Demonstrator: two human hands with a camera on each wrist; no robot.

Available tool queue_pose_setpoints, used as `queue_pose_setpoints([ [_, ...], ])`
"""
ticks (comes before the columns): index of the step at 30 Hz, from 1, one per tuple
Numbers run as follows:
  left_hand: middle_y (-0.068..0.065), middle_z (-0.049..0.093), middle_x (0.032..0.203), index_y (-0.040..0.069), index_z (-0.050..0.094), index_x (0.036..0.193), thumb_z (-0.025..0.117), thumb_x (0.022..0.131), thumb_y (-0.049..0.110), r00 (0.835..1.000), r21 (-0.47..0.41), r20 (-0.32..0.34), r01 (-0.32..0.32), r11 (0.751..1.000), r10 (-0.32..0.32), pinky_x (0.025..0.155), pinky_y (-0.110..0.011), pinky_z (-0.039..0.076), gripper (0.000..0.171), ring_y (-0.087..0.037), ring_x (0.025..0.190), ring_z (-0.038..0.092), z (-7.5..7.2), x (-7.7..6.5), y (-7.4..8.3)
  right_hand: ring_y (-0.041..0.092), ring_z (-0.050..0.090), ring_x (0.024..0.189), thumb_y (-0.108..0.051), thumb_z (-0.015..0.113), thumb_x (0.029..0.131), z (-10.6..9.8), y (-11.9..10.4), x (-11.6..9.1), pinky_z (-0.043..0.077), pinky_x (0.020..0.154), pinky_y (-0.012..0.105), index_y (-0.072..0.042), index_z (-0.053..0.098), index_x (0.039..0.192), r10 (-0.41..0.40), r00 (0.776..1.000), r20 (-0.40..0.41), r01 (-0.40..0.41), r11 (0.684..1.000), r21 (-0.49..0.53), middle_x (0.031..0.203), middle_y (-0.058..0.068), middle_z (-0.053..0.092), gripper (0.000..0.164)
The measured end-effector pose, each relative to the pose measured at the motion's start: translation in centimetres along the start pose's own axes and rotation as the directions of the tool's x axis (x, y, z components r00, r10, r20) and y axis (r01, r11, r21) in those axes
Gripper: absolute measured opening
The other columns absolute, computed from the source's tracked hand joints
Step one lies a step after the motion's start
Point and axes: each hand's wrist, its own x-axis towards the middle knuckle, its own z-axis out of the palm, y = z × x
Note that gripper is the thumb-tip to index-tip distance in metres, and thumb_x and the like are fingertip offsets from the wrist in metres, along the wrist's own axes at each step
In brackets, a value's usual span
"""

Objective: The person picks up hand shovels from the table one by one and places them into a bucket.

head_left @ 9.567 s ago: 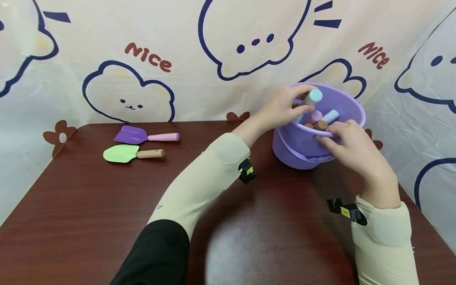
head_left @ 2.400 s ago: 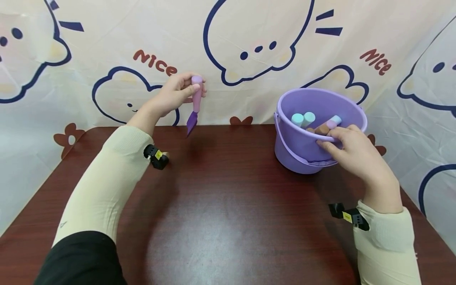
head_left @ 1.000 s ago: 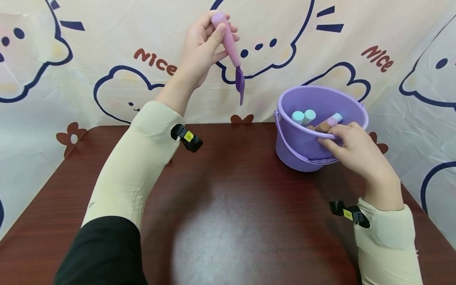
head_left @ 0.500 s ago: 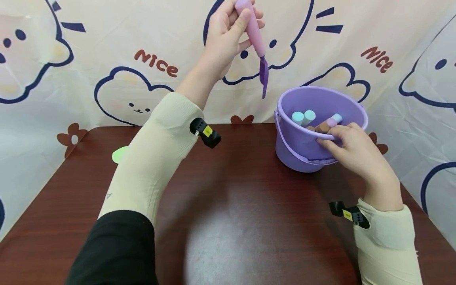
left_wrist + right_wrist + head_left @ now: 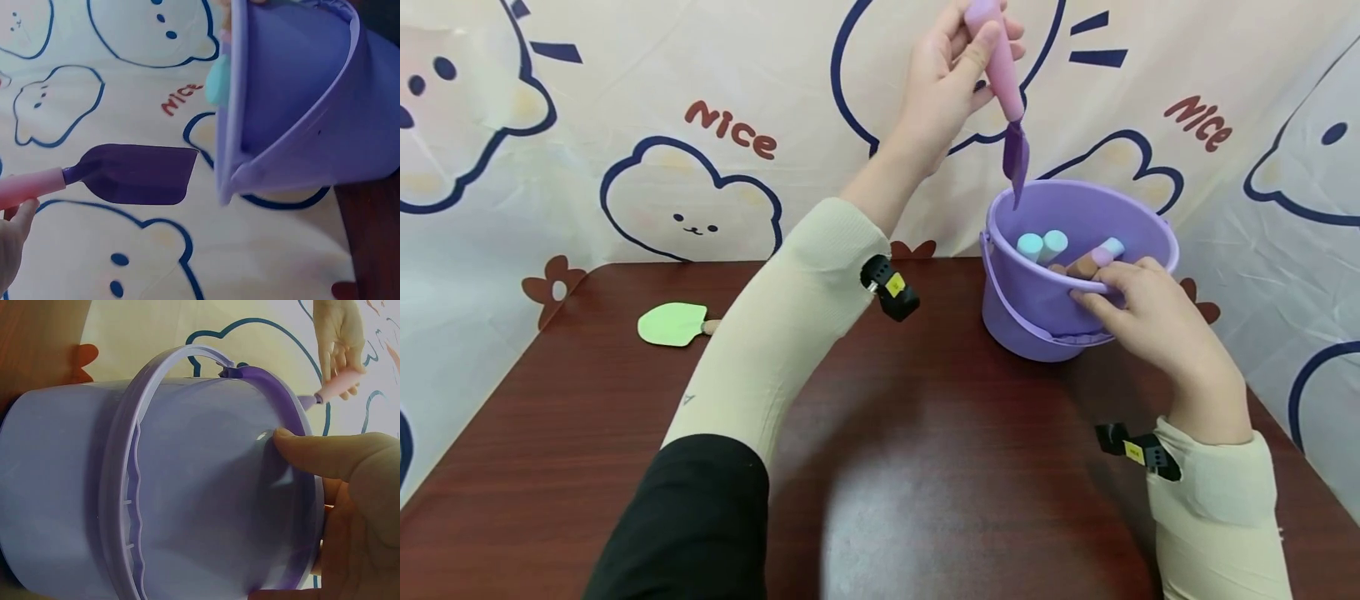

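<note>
My left hand grips the pink handle of a toy shovel with a purple blade. The blade hangs down, its tip overlapping the far left rim of a purple bucket in the head view. In the left wrist view the shovel blade points toward the bucket's rim, a little apart from it. My right hand holds the bucket's near right rim, thumb outside and fingers inside. Several handles stick up inside the bucket, two with mint ends and others brown, pink and blue; their lower parts are hidden.
A green trowel lies at the left of the brown table, its wooden handle partly behind my left forearm. A printed curtain rises right behind the table. The bucket's own handle hangs down its near side.
My left hand let go of a mint-ended thing in the bucket, picked up the purple shovel from the table's left and carried it right to the bucket. The right hand stays on the rim.
</note>
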Motion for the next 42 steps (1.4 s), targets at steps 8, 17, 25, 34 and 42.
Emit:
queue_pose_setpoints([
  [8,-0.019,0.063,0.125,-0.001,0.05,0.135,0.046,0.104,0.008,0.999,-0.035,0.053,0.009,0.999,-0.008,0.091,-0.025,0.056,0.033,-0.02,0.112,0.066,1.6,0.0,-2.7,0.025,0.04,0.083,-0.019,0.066,0.095,-0.1,0.0,0.0,0.032,0.067,0.037,-0.006,0.063,0.078,0.015,1.0,0.002,-0.015,1.0,0.0,0.063,0.005,0.051,0.021],
  [17,-0.019,0.064,0.124,0.0,0.05,0.135,0.046,0.104,0.01,0.997,0.009,0.054,0.049,0.999,-0.05,0.09,-0.024,0.056,0.033,-0.021,0.112,0.067,2.4,-0.6,-5.0,0.026,0.041,0.084,-0.018,0.067,0.094,-0.1,0.2,-0.1,0.032,0.067,0.037,-0.006,0.064,0.08,0.006,1.0,-0.008,-0.006,1.0,-0.004,0.065,0.006,0.053,0.019],
  [25,-0.02,0.065,0.121,0.0,0.052,0.134,0.048,0.103,0.009,0.996,0.058,0.06,0.059,0.997,-0.063,0.088,-0.023,0.056,0.032,-0.023,0.111,0.067,1.9,-0.9,-7.6,0.026,0.041,0.083,-0.017,0.067,0.094,0.1,0.1,0.0,0.032,0.067,0.037,-0.006,0.064,0.079,0.001,1.0,-0.013,-0.001,1.0,-0.011,0.064,0.005,0.053,0.019],
  [34,-0.02,0.064,0.12,-0.002,0.049,0.135,0.048,0.104,0.007,0.983,0.142,0.166,0.054,0.988,-0.078,0.09,-0.02,0.053,0.033,-0.023,0.112,0.065,1.0,-2.3,-9.8,0.027,0.042,0.085,-0.017,0.067,0.094,-0.1,-0.1,0.1,0.033,0.068,0.038,-0.004,0.066,0.082,0.01,1.0,0.002,-0.01,1.0,-0.004,0.068,0.007,0.055,0.018],
  [42,-0.025,0.065,0.119,-0.006,0.049,0.135,0.047,0.104,0.004,0.977,0.172,0.204,0.029,0.985,-0.064,0.096,-0.021,0.052,0.033,-0.028,0.115,0.065,0.8,-2.9,-10.9,0.026,0.041,0.084,-0.018,0.067,0.095,0.0,-0.1,0.1,0.033,0.067,0.038,-0.004,0.067,0.084,0.021,1.0,0.006,-0.021,1.0,-0.006,0.068,0.008,0.055,0.018],
])
